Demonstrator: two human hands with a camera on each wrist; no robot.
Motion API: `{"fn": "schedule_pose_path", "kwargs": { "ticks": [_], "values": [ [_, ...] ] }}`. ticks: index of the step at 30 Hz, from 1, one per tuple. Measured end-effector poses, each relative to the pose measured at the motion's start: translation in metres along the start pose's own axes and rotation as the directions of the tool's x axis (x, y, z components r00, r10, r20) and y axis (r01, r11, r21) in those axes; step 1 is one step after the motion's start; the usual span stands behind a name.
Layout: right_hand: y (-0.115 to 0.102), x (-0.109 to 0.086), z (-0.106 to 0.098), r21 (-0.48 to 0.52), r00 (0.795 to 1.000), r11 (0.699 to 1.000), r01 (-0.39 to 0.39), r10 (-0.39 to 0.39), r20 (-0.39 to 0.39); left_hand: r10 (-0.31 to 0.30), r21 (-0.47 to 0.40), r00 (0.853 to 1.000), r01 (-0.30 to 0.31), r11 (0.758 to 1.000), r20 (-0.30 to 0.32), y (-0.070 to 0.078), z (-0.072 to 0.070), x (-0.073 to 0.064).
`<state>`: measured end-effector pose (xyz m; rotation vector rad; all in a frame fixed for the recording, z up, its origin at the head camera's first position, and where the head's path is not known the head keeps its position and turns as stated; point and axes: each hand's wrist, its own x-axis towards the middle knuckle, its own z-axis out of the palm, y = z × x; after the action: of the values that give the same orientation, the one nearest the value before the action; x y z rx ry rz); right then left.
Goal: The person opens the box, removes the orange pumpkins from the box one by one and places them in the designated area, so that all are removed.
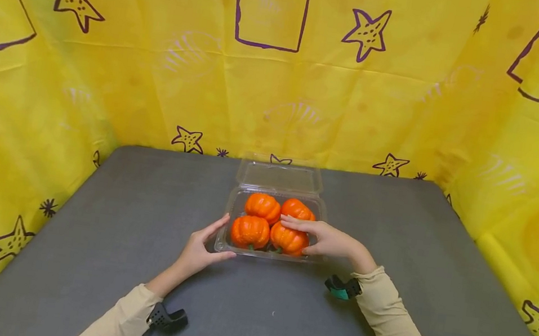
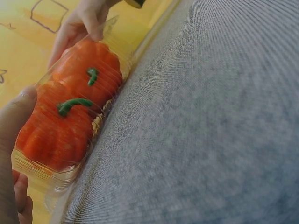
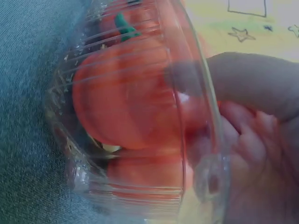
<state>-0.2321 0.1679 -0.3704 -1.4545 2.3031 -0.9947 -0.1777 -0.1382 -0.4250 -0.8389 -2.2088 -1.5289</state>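
A clear plastic container (image 1: pixel 222 235) sits on the table with its hinged lid (image 1: pixel 279 177) tipped back. Inside are orange pumpkins in two rows: front left (image 1: pixel 250 232), front right (image 1: pixel 289 241), back left (image 1: pixel 263 206) and back right (image 1: pixel 297 208). Green stems on the front ones face the near wall. My left hand (image 1: pixel 197 251) holds the container's front left corner, thumb along the front and fingers at the left side. My right hand (image 1: pixel 328 240) reaches over the right rim and grips the front right pumpkin, its thumb seen through the clear wall in the right wrist view.
The dark grey table (image 1: pixel 250 313) is enclosed at the back and sides by a yellow cloth (image 1: pixel 280 90) printed with starfish and shells. Each forearm has a beige sleeve and a dark wrist strap, one on the left (image 1: pixel 168 318) and one on the right (image 1: pixel 342 287).
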Motion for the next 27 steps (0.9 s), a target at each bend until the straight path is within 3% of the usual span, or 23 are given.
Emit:
{"fn": "schedule_pose_path", "kwargs": {
  "ticks": [6,14,21,27],
  "values": [
    [0.0077,-0.0013,0.0052,-0.056,0.999,0.998,-0.002,0.000,-0.042,-0.001,0.003,1.000,0.001,1.000,-0.003,0.0000,-0.0001,0.0004],
    [0.0070,-0.0045,0.0055,-0.153,0.984,0.988,0.016,-0.042,-0.173,-0.010,0.008,1.000,0.010,1.000,-0.003,-0.0002,0.0007,-0.0004],
    [0.0122,-0.0088,0.0064,0.004,0.954,1.000,0.023,-0.021,-0.300,-0.011,0.003,1.000,0.011,1.000,-0.001,-0.0004,0.0011,-0.0004],
    [0.0073,-0.0080,0.0048,0.088,0.945,0.996,0.007,0.022,-0.326,0.001,0.008,1.000,-0.001,1.000,-0.003,-0.0004,0.0004,0.0001]
  ]
}}
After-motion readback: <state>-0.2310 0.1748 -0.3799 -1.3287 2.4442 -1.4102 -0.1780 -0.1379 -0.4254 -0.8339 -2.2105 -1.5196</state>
